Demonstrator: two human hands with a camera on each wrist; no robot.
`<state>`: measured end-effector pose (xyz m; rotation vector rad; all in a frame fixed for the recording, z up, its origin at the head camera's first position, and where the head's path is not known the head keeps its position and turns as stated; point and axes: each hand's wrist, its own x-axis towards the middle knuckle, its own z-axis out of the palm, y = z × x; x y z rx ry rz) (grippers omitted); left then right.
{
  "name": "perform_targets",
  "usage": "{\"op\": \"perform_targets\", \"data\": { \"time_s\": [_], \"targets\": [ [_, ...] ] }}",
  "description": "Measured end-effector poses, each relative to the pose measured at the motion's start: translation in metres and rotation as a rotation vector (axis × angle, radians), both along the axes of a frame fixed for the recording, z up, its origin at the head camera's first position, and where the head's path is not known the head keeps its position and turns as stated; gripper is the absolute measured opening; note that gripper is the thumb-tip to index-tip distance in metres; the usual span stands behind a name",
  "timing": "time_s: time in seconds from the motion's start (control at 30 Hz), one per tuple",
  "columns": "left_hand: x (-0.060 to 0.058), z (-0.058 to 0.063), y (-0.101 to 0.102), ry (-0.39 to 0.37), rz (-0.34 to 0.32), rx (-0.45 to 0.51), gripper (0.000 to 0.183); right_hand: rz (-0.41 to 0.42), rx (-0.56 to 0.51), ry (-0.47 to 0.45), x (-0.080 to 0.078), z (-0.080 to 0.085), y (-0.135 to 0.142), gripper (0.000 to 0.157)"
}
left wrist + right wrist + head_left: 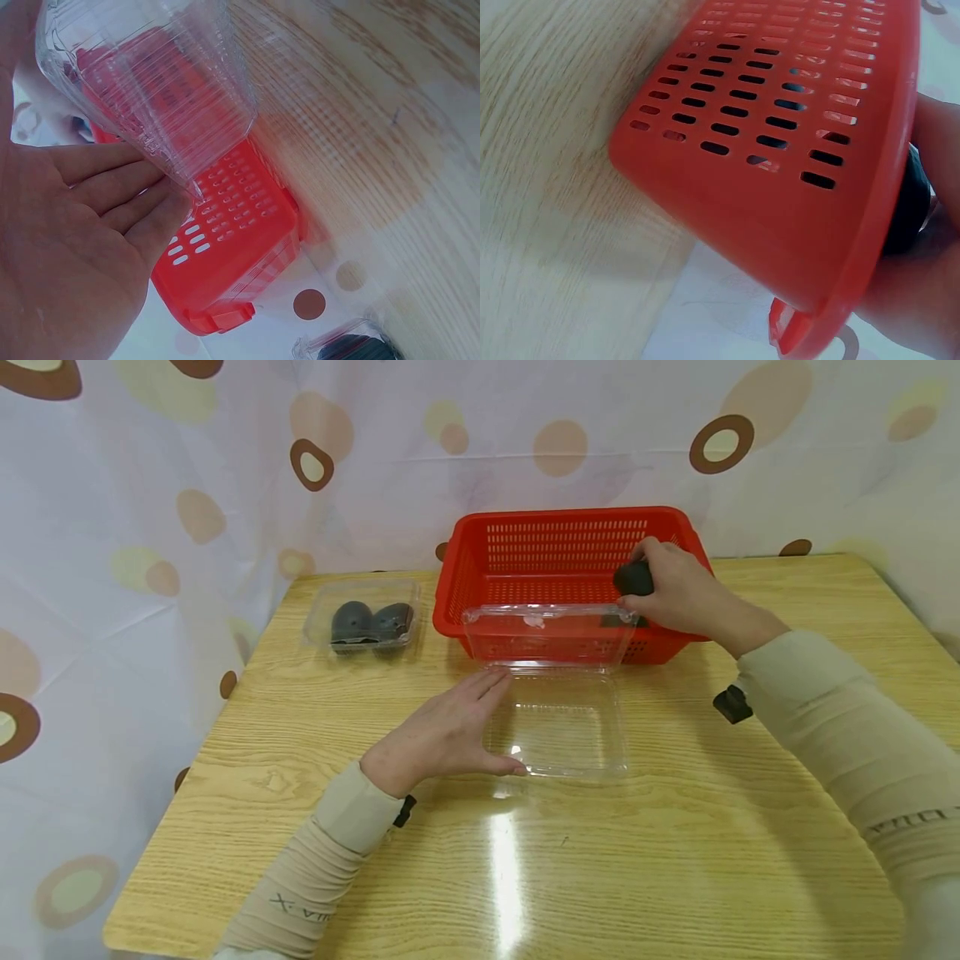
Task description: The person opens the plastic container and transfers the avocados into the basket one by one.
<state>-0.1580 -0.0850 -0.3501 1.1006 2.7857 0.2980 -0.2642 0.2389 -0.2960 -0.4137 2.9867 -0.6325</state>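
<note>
My right hand grips a dark oval avocado over the right front part of the red basket. In the right wrist view the basket's side hides most of that hand. My left hand is spread along the left side of a clear plastic clamshell box, its lid raised against the basket's front. The left thumb lies by the near corner and the straight fingers by the far one. The left wrist view has those fingers touching the clear plastic. Something dark shows through the basket's holes.
At the back left, a closed clear box holds two dark avocados. Everything stands on a wooden table. A patterned curtain hangs behind the table and down its left side.
</note>
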Motion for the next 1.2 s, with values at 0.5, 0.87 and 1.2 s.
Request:
{"op": "perform_targets", "data": {
  "time_s": [0.5, 0.87, 1.2],
  "targets": [
    [-0.001, 0.0, 0.001, 0.008, -0.001, -0.018, 0.116, -0.015, 0.051, -0.094, -0.014, -0.007, -0.004, 0.064],
    [-0.001, -0.002, 0.001, 0.021, -0.004, -0.01, 0.115, -0.1, 0.06, -0.174, -0.024, -0.012, -0.007, 0.06],
    [-0.001, -0.002, 0.001, 0.032, -0.009, -0.014, 0.115, -0.101, 0.037, -0.166, -0.025, -0.016, -0.004, 0.057]
  ]
}}
